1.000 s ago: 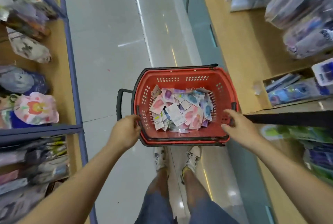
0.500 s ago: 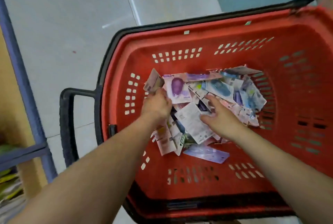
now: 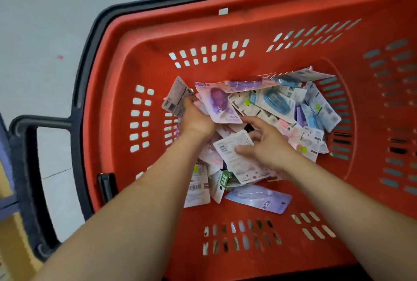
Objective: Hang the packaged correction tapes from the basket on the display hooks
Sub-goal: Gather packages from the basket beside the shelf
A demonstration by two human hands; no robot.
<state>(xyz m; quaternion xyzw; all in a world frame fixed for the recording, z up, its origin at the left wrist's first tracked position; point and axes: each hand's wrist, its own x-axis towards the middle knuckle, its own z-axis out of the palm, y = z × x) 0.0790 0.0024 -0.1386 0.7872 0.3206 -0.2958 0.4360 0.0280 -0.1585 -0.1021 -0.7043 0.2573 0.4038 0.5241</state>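
Both of your hands are down inside the red plastic basket (image 3: 158, 32), and the heap of flat carded correction-tape packs (image 3: 282, 109) lies right under them on the basket's floor, spreading from the middle towards its far right corner. No display hooks are in view, so I judge that you are still at the picking-up step.

Your left hand (image 3: 196, 120) sits at the left edge of the heap. Its fingers curl down around a grey-backed pack (image 3: 176, 99), which sticks out beyond the knuckles towards the basket's left wall.

Your right hand (image 3: 268, 147) is the nearer one to the middle of the heap. Its thumb lies on a white-backed pack (image 3: 239, 163) with the fingers bent over the pack's far corner, so it looks like a pinch. That pack lies face down, with its long axis running diagonally from the heap's middle towards the basket's near wall.

Between your hands, touching the left one, a purple-fronted pack (image 3: 220, 103) lies face up. Its long axis points from the far wall towards your right fingers.

The packs are thin cards with clear blisters in purple, blue and pink. They overlap at all angles, and some show barcodes.
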